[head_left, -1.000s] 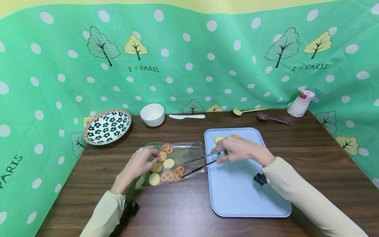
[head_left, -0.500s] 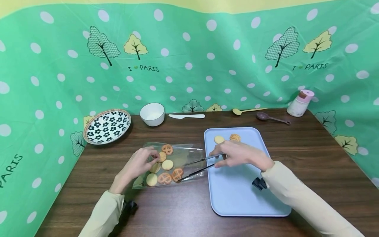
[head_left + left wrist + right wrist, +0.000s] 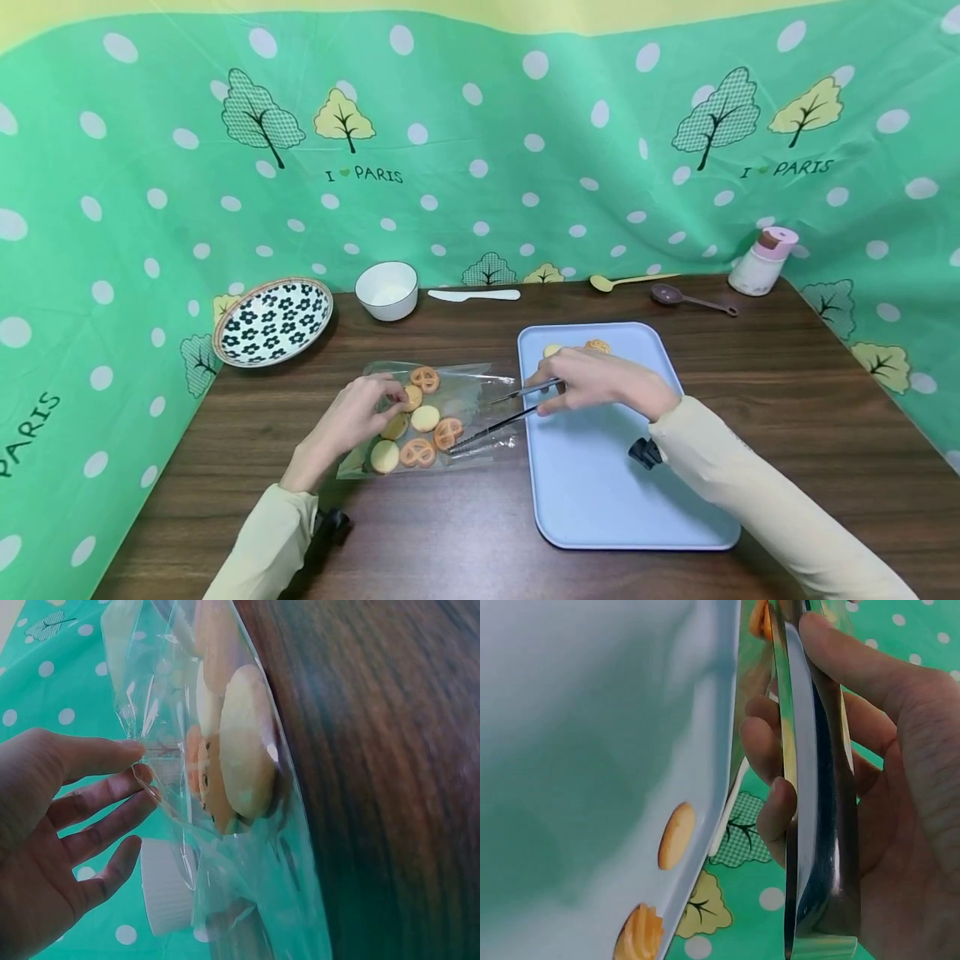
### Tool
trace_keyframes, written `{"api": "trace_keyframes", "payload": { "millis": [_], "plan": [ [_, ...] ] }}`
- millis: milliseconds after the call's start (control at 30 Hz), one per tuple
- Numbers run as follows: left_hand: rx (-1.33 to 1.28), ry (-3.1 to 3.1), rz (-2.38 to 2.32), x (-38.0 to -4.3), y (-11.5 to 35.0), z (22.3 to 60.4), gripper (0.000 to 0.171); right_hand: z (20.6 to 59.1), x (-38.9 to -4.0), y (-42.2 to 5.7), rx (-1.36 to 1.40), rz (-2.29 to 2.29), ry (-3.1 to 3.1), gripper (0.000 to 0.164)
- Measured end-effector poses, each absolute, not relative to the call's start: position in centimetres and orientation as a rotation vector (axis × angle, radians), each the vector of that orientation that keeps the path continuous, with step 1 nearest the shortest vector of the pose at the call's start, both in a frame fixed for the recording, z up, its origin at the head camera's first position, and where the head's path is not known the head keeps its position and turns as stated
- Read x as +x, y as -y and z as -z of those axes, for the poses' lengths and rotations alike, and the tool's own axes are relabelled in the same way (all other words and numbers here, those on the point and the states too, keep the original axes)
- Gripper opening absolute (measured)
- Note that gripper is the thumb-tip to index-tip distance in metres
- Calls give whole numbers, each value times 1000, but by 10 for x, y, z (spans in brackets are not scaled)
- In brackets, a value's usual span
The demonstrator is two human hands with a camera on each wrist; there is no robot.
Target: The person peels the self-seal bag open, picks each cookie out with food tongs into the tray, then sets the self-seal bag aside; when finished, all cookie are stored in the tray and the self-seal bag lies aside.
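A clear plastic bag (image 3: 465, 385) lies on the table with several cookies inside, among them pretzel-shaped ones (image 3: 417, 452) and plain round ones (image 3: 425, 418). My left hand (image 3: 362, 410) pinches the bag's upper film between thumb and fingertips, lifting it a little, as the left wrist view shows. In my right hand (image 3: 588, 379) is a pair of metal tongs (image 3: 498, 423), gripped near the hinged end. The tongs' arms are spread and point left into the bag's mouth. One tip is right at a pretzel cookie (image 3: 448, 433) on the bag's right side.
Under my right hand lies a light blue tray (image 3: 630, 500), bearing a round cookie (image 3: 676, 836) and a swirled cookie (image 3: 640, 934) at its far end. Behind stand a flower-patterned plate (image 3: 273, 323), white bowl (image 3: 386, 290), white knife (image 3: 474, 295), yellow spoon (image 3: 602, 284), brown spoon (image 3: 667, 294) and pink-lidded jar (image 3: 761, 265).
The bag and its cookies have shifted slightly left. The tongs have drawn back a little to the right, their upper tip most. My left hand keeps its pinch on the film.
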State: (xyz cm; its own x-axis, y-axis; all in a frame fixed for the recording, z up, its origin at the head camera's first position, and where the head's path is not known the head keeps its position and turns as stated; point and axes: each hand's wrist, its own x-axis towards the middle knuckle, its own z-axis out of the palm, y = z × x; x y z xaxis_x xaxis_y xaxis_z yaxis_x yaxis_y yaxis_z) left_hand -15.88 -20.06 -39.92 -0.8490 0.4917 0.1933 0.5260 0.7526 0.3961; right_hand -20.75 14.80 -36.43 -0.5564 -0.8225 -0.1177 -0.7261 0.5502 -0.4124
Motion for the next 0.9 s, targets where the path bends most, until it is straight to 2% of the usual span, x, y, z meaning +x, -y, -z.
{"api": "trace_keyframes", "payload": {
  "millis": [333,567,900],
  "plan": [
    [-832,2864,677,-160,200,401,9,370,-206,-156,-1264,463,-2505,44],
    [-831,2881,664,-161,198,401,2,374,-203,-156,-1313,469,-2528,43],
    [-816,2859,666,-160,198,402,7,378,-196,-168,-1355,526,-2599,37]
  ]
}}
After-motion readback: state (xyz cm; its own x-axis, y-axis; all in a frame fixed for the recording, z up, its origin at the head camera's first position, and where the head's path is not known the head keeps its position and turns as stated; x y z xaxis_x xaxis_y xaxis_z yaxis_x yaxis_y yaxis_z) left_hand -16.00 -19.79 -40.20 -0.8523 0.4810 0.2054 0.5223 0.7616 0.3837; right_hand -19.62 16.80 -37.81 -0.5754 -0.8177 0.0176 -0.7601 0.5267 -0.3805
